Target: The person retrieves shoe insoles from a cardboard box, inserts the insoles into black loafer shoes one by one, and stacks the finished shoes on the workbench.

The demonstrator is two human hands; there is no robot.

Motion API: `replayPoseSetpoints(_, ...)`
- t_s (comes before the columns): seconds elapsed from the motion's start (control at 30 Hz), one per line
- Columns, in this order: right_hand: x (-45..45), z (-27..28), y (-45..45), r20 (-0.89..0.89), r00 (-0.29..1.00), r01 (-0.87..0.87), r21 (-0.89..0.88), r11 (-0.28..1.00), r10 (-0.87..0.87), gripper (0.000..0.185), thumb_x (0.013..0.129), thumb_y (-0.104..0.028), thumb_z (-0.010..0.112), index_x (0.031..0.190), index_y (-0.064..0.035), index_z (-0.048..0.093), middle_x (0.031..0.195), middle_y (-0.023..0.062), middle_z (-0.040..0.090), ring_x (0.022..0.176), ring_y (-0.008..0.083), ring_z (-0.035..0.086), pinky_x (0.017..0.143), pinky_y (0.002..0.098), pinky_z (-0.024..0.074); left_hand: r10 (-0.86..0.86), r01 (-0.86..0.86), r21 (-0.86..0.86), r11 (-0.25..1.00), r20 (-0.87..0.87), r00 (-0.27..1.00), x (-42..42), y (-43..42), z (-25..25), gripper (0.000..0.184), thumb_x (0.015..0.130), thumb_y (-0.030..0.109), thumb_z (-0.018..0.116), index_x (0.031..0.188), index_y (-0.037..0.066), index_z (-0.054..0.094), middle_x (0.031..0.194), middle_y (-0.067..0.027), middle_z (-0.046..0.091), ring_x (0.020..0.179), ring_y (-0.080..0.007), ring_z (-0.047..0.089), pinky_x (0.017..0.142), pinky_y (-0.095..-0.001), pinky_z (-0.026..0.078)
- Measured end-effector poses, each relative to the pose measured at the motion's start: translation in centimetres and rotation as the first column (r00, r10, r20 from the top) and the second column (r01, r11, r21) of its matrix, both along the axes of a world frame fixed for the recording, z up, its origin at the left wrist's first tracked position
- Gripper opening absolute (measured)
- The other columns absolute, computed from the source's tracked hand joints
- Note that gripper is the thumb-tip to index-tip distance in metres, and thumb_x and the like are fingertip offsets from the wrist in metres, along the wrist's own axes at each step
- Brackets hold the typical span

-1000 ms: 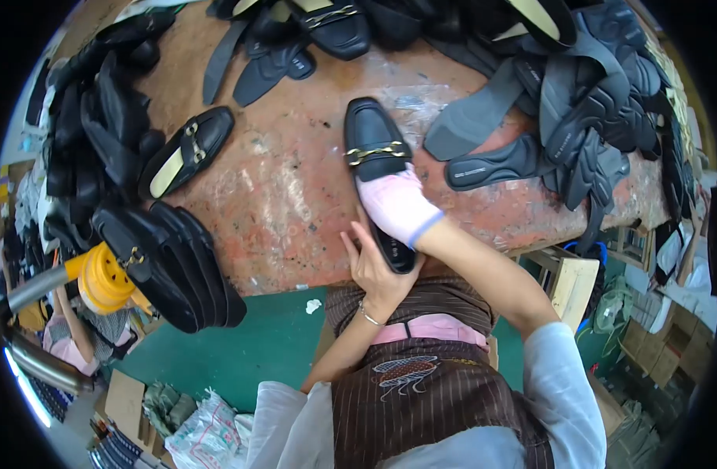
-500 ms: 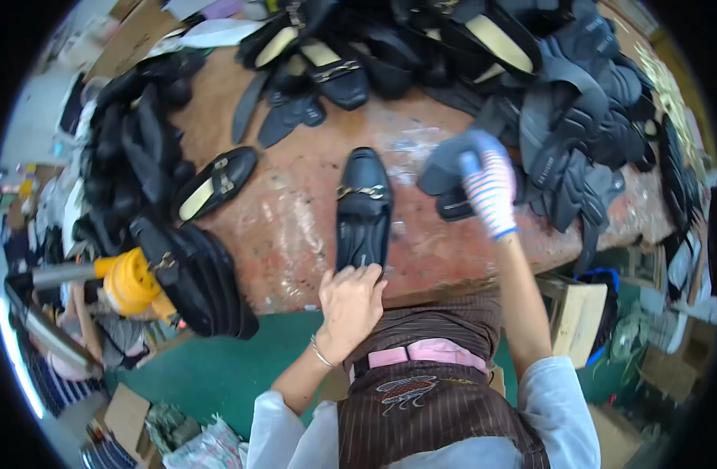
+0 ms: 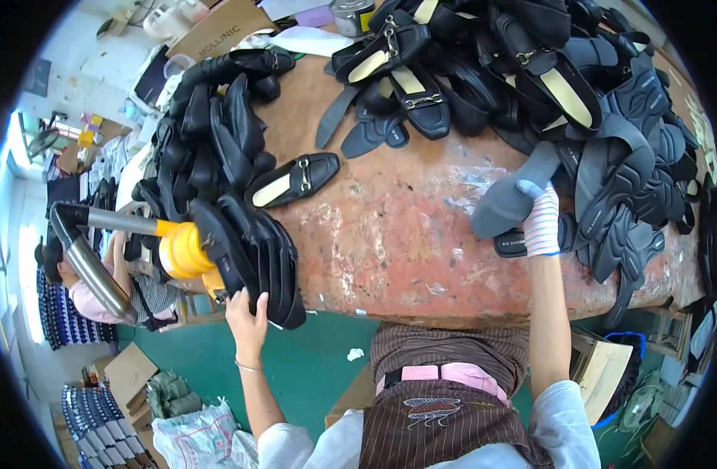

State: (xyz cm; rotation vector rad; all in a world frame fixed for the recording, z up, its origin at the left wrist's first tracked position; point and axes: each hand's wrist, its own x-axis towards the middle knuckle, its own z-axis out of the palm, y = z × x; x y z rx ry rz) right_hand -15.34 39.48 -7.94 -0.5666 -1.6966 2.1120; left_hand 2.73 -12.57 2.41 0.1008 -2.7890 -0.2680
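My bare left hand is at the near end of a stack of several black shoes, with its thumb and fingers around the end of the leftmost shoe. Over the right part of the table, my right hand, in a pink-and-blue striped glove, holds a dark grey insole by its side. Below that insole lies a printed insole, partly hidden by the glove. A black loafer with a gold buckle lies left of the table's middle.
Black loafers heap up at the back of the red-brown table. Loose insoles pile at the right, and more black shoes line the left edge. A yellow fixture on a metal arm stands left. Another person is beyond it.
The loafer from the table's middle is no longer there. My left hand has moved left to the stack. My right hand now holds the insole, and the view has shifted left.
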Motion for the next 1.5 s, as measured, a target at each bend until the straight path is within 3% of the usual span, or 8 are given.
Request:
replayPoseSetpoints(0.07, 1.5, 4.2, -0.5, -0.017, 0.953, -0.249, -0.616, 0.747, 0.304, 0.073, 0.075, -0.009, 0.070, 0.143, -0.0032, 0.046, 0.118, 0.0111, 0.064, 0.091, 0.0201, 0.066, 0.087, 0.0340, 0.0540, 0.105, -0.108, 0.047, 0.993, 0.059, 0.993, -0.3, 2.0, 1.1, 0.028, 0.087, 0.022, 0.072, 0.092, -0.004, 0.061, 0.076, -0.0194, 0.057, 0.074, -0.0409, 0.057, 0.087, -0.0498, 0.046)
replayPoseSetpoints(0.27, 5.3, 6.8, -1.6, -0.159, 0.895, -0.389, -0.735, 0.555, 0.416, 0.072, 0.074, -0.006, 0.067, 0.142, -0.0011, 0.045, 0.120, 0.0128, 0.063, 0.099, 0.0277, 0.064, 0.097, 0.0409, 0.0507, 0.201, -0.218, -0.192, 0.957, -0.101, 0.974, -1.4, 4.3, 0.4, 0.028, 0.088, 0.019, 0.072, 0.100, -0.004, 0.062, 0.085, -0.0212, 0.061, 0.080, -0.0396, 0.058, 0.081, -0.0445, 0.046)
replayPoseSetpoints(0.4, 7.9, 5.8, -1.3, -0.220, 0.894, -0.409, -0.759, 0.507, 0.391, 0.069, 0.076, -0.007, 0.067, 0.141, 0.0006, 0.044, 0.123, 0.0139, 0.061, 0.108, 0.0311, 0.061, 0.105, 0.0468, 0.0453, 0.215, -0.346, -0.170, 0.923, -0.519, 0.828, -4.6, 9.3, 1.8, 0.038, 0.084, 0.019, 0.074, 0.112, -0.003, 0.060, 0.107, -0.0199, 0.062, 0.100, -0.0378, 0.059, 0.098, -0.0476, 0.042)
replayPoseSetpoints(0.57, 9.8, 3.3, 0.0, -0.215, 0.907, -0.320, -0.911, 0.262, 0.362, 0.062, 0.086, -0.018, 0.070, 0.139, 0.0009, 0.044, 0.124, 0.0142, 0.058, 0.111, 0.0303, 0.059, 0.106, 0.0489, 0.0440, -0.125, 0.163, 0.057, 0.985, -0.416, 0.901, -14.7, 16.2, 4.1, 0.040, 0.080, 0.005, 0.071, 0.117, -0.002, 0.059, 0.121, -0.0194, 0.058, 0.113, -0.0374, 0.055, 0.102, -0.0458, 0.040)
replayPoseSetpoints(0.77, 11.3, 3.6, 0.3, -0.149, 0.928, -0.276, -0.889, 0.366, 0.340, 0.060, 0.091, -0.028, 0.069, 0.140, -0.0034, 0.045, 0.120, 0.0135, 0.060, 0.102, 0.0294, 0.062, 0.101, 0.0493, 0.0474, -0.488, 0.556, 0.192, 0.809, -0.309, 0.817, -30.3, 25.5, 1.5, 0.036, 0.079, 0.009, 0.071, 0.114, 0.003, 0.062, 0.120, -0.0147, 0.061, 0.112, -0.0349, 0.056, 0.093, -0.0412, 0.049)
replayPoseSetpoints(1.0, 11.3, 2.4, 0.8, -0.168, 0.946, -0.260, -0.905, 0.337, 0.278, 0.062, 0.092, -0.039, 0.067, 0.142, -0.0087, 0.045, 0.125, 0.0148, 0.060, 0.096, 0.0268, 0.063, 0.094, 0.0469, 0.0515, -0.678, 0.674, -0.078, 0.735, -0.128, 0.724, -32.7, 36.8, -3.8, 0.038, 0.077, 0.034, 0.077, 0.101, 0.006, 0.069, 0.096, -0.0143, 0.068, 0.090, -0.0324, 0.064, 0.081, -0.0411, 0.050)
replayPoseSetpoints(1.3, 11.8, 3.4, 1.8, -0.100, 0.937, -0.232, -0.894, 0.383, 0.334, 0.073, 0.092, -0.058, 0.058, 0.143, -0.0077, 0.043, 0.123, 0.0160, 0.061, 0.089, 0.0269, 0.064, 0.085, 0.0493, 0.0551, -0.489, 0.482, -0.118, 0.868, -0.047, 0.871, -31.5, 31.8, 0.7, 0.030, 0.071, 0.038, 0.081, 0.084, 0.012, 0.074, 0.078, -0.0100, 0.067, 0.084, -0.0280, 0.065, 0.078, -0.0422, 0.045)
replayPoseSetpoints(1.5, 14.0, 5.5, 2.8, -0.107, 0.961, -0.236, -0.799, 0.553, 0.256, 0.073, 0.093, -0.058, 0.056, 0.141, -0.0056, 0.044, 0.122, 0.0185, 0.062, 0.089, 0.0273, 0.064, 0.085, 0.0519, 0.0562, -0.144, 0.329, -0.385, 0.862, 0.435, 0.889, -29.8, 26.2, 1.9, 0.028, 0.069, 0.034, 0.081, 0.085, 0.012, 0.074, 0.072, -0.0087, 0.068, 0.079, -0.0308, 0.068, 0.080, -0.0441, 0.045)
